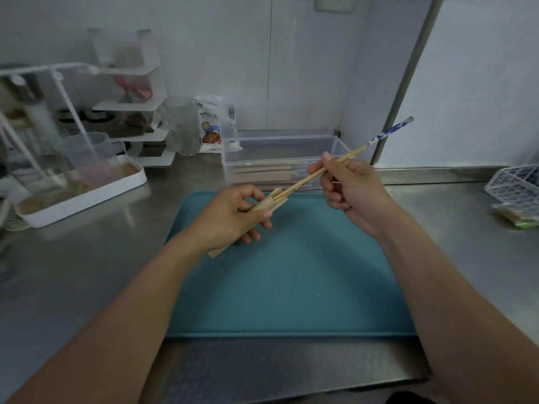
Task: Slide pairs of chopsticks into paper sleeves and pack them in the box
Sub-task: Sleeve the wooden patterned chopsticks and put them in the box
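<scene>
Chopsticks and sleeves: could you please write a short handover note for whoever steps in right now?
Left hand: grips a paper sleeve above the tray, open end towards the right hand.
Right hand: pinches a pair of chopsticks, tips just inside the sleeve's mouth, blue patterned ends up and to the right.
Box: behind the tray, with several sleeved pairs already lying inside.
Left to do: push this pair fully in, then lay it in the box.
</scene>
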